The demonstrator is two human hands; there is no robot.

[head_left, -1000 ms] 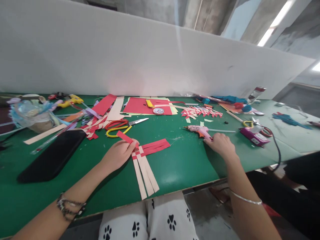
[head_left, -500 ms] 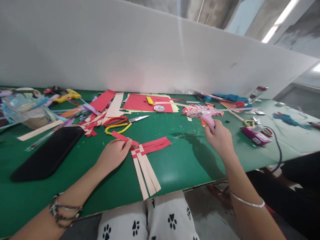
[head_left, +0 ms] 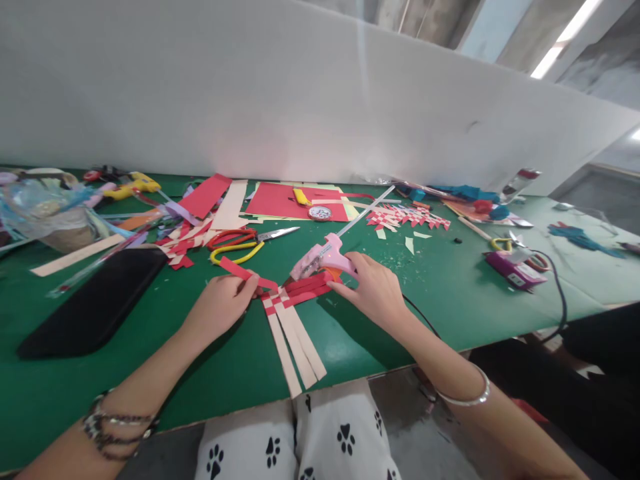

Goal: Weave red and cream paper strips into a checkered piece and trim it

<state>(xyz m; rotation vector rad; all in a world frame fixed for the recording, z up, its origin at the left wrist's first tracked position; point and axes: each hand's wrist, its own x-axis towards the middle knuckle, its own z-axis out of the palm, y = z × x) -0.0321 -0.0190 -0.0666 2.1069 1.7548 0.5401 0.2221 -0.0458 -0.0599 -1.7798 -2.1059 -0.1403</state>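
Observation:
My left hand point(head_left: 231, 298) pinches a folded-up red paper strip point(head_left: 245, 272) at the left of a small woven piece point(head_left: 278, 300). The weave is a red and cream check. Cream strips point(head_left: 300, 350) hang from it towards the table's front edge, and red strips point(head_left: 310, 288) stick out to the right. My right hand point(head_left: 375, 288) has its fingers around the handle of a pink glue gun point(head_left: 325, 255), with its thumb at the ends of the red strips. The gun's nozzle points left, close above the weave; a clear glue stick point(head_left: 367, 212) juts from its back.
Behind the weave lie scissors point(head_left: 240, 243) with red and yellow handles. Red paper sheets point(head_left: 275, 201) carry a yellow cutter point(head_left: 301, 196) and a round dial point(head_left: 319, 213). A black phone-like slab point(head_left: 95, 303) lies left, a purple box point(head_left: 515, 269) right. A white partition point(head_left: 300, 100) stands behind.
My right hand has brought the glue gun left and nearer, from the right of the table to the woven piece. My left hand stays on the red strip.

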